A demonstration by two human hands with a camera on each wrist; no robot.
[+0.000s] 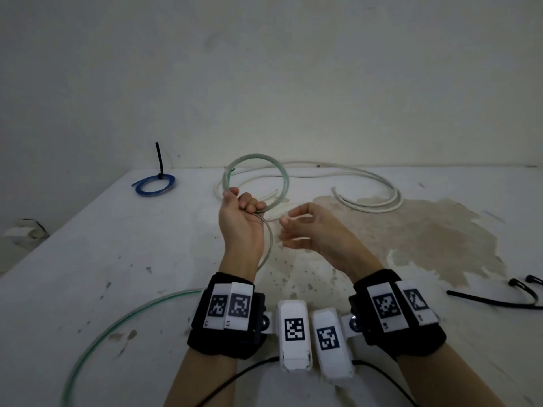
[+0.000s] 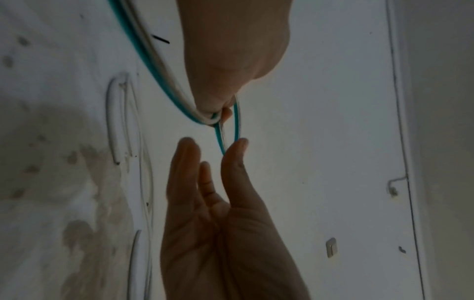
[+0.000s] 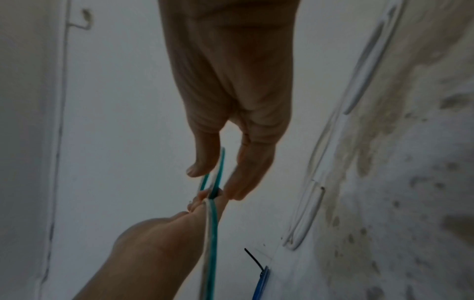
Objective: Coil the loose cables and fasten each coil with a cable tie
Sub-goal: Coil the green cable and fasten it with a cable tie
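A clear cable with a green stripe (image 1: 282, 174) stands as a loop above the white table (image 1: 88, 245). My left hand (image 1: 241, 207) grips the bottom of that loop in a fist. The cable's tail (image 1: 117, 318) runs past my left wrist and across the table to the lower left. My right hand (image 1: 288, 218) hovers just right of the fist, fingers loosely extended. In the right wrist view a strand of the green cable (image 3: 211, 233) passes between the thumb and forefinger of my right hand (image 3: 215, 178) with a gap; the left hand (image 3: 159, 233) holds the cable below.
A blue coil (image 1: 154, 186) with an upright black tie (image 1: 158, 157) lies at the back left. Loose white cables (image 1: 382, 183) sprawl along the back by the wall. Black cable ties (image 1: 499, 301) lie at the right edge. A brown stain (image 1: 426, 230) covers the table's right part.
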